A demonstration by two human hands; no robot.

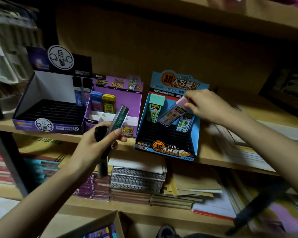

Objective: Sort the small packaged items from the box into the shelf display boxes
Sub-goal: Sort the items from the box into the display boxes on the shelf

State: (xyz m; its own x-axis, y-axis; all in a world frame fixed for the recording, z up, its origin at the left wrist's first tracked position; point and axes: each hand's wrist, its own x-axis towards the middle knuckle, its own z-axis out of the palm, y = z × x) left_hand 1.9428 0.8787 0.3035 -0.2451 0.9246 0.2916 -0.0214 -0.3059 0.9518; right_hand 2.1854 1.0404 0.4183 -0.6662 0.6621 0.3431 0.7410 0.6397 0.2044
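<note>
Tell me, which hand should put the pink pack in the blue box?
The right hand: it pinches the pink pack over the blue box. The left hand is busy holding slim dark packs.

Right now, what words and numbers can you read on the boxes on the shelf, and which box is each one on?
"超大容量" and "1=10": header of the blue display box
"0.7" and "24PCS": front edge of the same box
"100根": header of the purple display box
"巨": round sign on top of the dark display box
Small print on the packets: too blurred to read
</note>
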